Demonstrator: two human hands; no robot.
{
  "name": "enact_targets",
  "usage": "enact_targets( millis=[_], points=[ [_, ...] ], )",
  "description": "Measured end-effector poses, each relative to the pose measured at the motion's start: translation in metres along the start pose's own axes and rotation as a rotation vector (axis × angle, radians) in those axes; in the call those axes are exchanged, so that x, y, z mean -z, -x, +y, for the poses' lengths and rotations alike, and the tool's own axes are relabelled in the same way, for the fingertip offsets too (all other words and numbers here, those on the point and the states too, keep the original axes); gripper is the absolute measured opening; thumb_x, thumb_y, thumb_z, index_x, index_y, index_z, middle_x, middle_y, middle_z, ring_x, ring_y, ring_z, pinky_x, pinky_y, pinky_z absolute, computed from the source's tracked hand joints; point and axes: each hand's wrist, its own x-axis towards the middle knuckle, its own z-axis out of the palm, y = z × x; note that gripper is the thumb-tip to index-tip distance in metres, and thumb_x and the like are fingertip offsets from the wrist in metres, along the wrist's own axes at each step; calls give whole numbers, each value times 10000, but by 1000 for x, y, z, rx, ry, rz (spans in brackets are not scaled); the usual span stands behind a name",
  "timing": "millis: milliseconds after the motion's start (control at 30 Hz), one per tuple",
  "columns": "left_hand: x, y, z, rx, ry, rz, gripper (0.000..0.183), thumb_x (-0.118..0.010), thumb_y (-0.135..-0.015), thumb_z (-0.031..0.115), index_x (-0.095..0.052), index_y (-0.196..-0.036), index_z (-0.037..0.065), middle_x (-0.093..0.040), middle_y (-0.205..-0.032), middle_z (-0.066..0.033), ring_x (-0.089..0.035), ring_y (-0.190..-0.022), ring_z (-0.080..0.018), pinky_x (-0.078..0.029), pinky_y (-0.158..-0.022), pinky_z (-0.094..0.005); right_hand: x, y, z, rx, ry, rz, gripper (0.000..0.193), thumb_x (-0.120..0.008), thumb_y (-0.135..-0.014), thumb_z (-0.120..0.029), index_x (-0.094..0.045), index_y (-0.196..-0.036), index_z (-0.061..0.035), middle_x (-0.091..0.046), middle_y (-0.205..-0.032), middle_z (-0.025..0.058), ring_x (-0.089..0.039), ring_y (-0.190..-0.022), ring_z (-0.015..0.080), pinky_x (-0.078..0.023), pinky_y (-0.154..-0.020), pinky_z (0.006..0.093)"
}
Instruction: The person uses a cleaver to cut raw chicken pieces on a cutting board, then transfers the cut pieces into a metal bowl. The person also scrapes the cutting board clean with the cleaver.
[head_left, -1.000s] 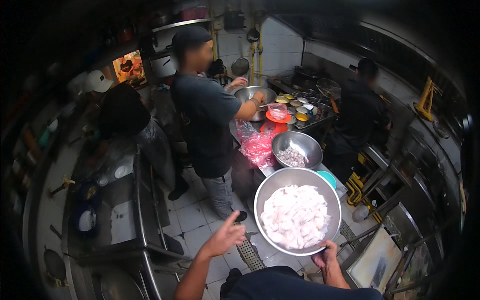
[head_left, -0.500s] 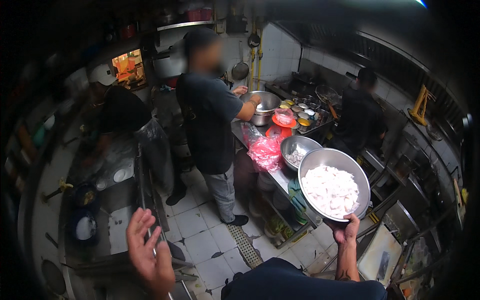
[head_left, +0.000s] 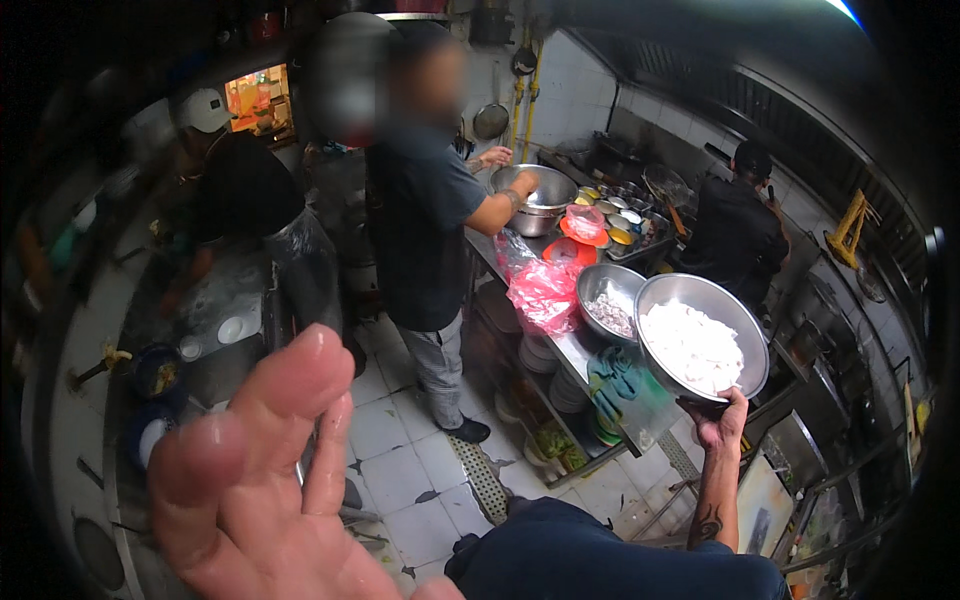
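Observation:
My right hand (head_left: 720, 422) grips a wide metal mixing bowl (head_left: 752, 345) from below at its near edge, with the bowl tilted toward me. White, pale chunks of food (head_left: 695, 345) heap inside; their kind I cannot make out. Close in front of the camera, my left hand (head_left: 270, 480) is raised, wet-looking, palm showing. Its fingers are apart and a little bent, holding nothing. Just left of my bowl, a second metal bowl (head_left: 590, 290) with pale pieces stands on the metal table, beside a pink plastic bag (head_left: 543, 297).
A co-worker (head_left: 420, 220) in dark clothes reaches into a large metal bowl (head_left: 535, 190) at the table. Another person (head_left: 740, 230) stands by the stove, and one more (head_left: 250, 190) bends over the sink counter at left. A green cloth (head_left: 615, 380) hangs at the table's near corner.
My left hand has come up much closer to the camera, covering the lower left. The bowl in my right hand sits slightly farther right and higher in view. The person by the stove has turned.

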Motion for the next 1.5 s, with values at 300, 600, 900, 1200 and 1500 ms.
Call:
enact_targets(
  millis=[300, 600, 900, 1200, 1500],
  points=[
    [-121, -35, -123, 542, 338, 17, 646, -576, -781, 64, -401, -1399, -3, -503, -1387, -218, -549, -1268, -317, -461, -1063, -474, -20, -76, -12, -96, 51, 5, 721, -544, -719, -184, -454, -1396, 50, -561, -1365, 253, -560, -1245, 434, -413, -1053, 683],
    [-371, -84, -397, 1196, 736, -306, 758, -641, -969, 477, -310, -1489, 35, -519, -1353, -210, -581, -1150, -273, -560, -838, -440, -110, -262, -1, -147, 88, -133, 646, -529, -733, -159, -475, -1325, 93, -597, -1234, 272, -653, -1058, 437, -610, -786, 620],
    [-492, -202, -540, 1247, 1170, -102, 719, -524, -1017, 493, -122, -1497, 140, -345, -1471, -282, -499, -1267, -461, -550, -927, -571, -217, -460, -14, -214, 250, -368, 672, -513, -730, -144, -463, -1359, 87, -593, -1266, 281, -643, -1099, 452, -627, -756, 609],
    [-548, -270, -648, 1179, 1066, 155, 647, -474, -968, 111, -67, -1471, 112, -328, -1482, -216, -527, -1255, -423, -596, -872, -565, -313, -580, 8, -280, 360, -263, 403, -533, -712, -146, -559, -1094, -21, -591, -1052, 202, -650, -955, 427, -631, -685, 615],
    [-575, -263, -726, 1167, 1270, 197, 444, -420, -1016, 140, -387, -1404, -74, -482, -1403, -275, -587, -1209, -437, -585, -924, -567, -355, -670, 40, -334, 622, -236, 506, -560, -734, -160, -547, -1212, 4, -612, -1053, 222, -650, -920, 425, -621, -638, 614]
  ],
)
